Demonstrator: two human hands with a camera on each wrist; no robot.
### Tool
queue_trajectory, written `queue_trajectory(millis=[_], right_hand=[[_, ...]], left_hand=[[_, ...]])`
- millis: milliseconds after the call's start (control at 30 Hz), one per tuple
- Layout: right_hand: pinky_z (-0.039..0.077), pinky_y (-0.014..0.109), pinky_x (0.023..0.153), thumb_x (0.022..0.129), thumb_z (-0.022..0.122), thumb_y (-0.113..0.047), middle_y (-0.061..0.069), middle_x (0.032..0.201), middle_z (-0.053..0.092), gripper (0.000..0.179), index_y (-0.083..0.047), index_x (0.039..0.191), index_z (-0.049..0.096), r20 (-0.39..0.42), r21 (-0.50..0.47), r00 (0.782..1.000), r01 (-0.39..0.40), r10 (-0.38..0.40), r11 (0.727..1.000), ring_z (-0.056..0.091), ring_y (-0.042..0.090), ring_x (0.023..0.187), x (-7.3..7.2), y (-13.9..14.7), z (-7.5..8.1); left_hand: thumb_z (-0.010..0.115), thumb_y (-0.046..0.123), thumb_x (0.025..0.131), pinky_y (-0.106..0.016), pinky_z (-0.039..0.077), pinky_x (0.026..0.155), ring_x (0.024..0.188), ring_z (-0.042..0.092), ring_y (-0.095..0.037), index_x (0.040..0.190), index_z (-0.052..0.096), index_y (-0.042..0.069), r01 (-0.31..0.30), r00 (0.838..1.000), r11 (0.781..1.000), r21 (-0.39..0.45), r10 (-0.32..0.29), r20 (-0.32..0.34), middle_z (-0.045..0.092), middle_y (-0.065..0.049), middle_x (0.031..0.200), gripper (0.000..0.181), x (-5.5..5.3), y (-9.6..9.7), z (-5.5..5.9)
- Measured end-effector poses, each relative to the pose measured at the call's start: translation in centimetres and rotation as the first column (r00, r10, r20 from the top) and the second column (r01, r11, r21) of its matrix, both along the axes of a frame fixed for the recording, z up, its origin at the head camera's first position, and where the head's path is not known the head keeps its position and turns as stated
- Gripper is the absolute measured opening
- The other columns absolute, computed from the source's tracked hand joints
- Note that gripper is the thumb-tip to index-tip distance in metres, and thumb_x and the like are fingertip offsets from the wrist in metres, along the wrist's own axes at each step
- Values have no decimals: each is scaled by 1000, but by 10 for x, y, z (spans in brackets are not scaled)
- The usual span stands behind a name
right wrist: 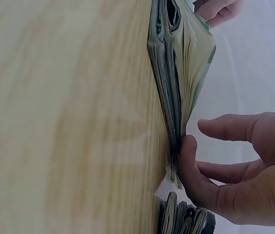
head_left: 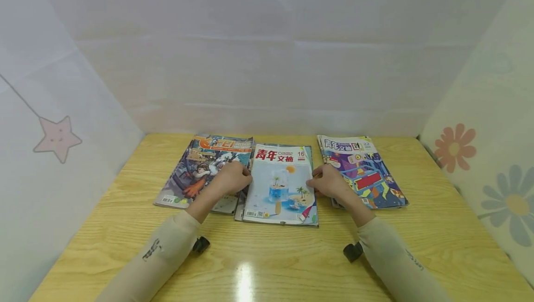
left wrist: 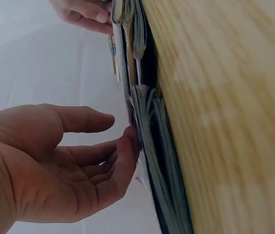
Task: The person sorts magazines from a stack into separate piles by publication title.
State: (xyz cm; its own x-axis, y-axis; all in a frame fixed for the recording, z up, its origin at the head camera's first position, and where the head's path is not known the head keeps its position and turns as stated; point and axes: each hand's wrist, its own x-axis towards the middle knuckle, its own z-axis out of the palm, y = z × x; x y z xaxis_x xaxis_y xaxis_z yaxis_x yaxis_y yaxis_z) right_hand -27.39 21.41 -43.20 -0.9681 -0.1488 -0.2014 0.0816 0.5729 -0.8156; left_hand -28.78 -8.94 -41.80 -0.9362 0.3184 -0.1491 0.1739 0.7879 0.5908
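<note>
A stack of magazines lies in the middle of the table, its top magazine (head_left: 267, 181) white and pale blue with red title characters. At its left edge is my left hand (head_left: 234, 177), partly over the left-hand stack. In the left wrist view, my left hand's bent fingers (left wrist: 125, 158) touch magazine edges while the thumb stands apart. Along the opposite side, my right hand (head_left: 330, 180) reaches the middle stack's right edge. Its fingertips (right wrist: 189, 146) meet the page edges in the right wrist view, with the thumb raised off them. Neither hand grips a magazine.
To the left lies a dark illustrated magazine (head_left: 183, 186) with an orange title band. A purple magazine (head_left: 367, 172) tops another stack at the right. White cloth (head_left: 267, 79) hangs behind the wooden table (head_left: 267, 260), and patterned cloth stands at both sides.
</note>
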Motion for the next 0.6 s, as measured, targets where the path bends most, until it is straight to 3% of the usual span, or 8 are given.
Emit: queue_trajectory(millis=[200, 367, 600], right_hand=[[60, 38, 74, 97, 70, -10, 20, 113, 62, 46, 12, 135, 56, -20, 12, 1000, 9, -9, 1000, 70, 26, 85, 1, -1, 0], [60, 37, 73, 96, 70, -9, 20, 112, 61, 42, 12, 131, 59, -21, 17, 1000, 17, -17, 1000, 69, 27, 87, 0, -1, 0], [60, 38, 74, 97, 68, -9, 20, 113, 62, 41, 12, 132, 58, -11, 9, 1000, 21, -21, 1000, 70, 28, 88, 0, 0, 2]], left_hand=[[55, 12, 102, -28, 26, 44, 44, 27, -11, 58, 52, 13, -12, 999, 997, -74, 8, -49, 31, 3, 50, 45, 7, 10, 0], [56, 10, 101, -28, 23, 44, 45, 24, -12, 57, 39, 18, -23, 997, 998, -62, 18, -78, 27, 3, 50, 48, 11, 12, 0], [56, 5, 100, -28, 20, 47, 47, 19, -11, 59, 33, 18, 33, 992, 999, -23, -36, -121, 21, 4, 52, 49, 11, 7, 3]])
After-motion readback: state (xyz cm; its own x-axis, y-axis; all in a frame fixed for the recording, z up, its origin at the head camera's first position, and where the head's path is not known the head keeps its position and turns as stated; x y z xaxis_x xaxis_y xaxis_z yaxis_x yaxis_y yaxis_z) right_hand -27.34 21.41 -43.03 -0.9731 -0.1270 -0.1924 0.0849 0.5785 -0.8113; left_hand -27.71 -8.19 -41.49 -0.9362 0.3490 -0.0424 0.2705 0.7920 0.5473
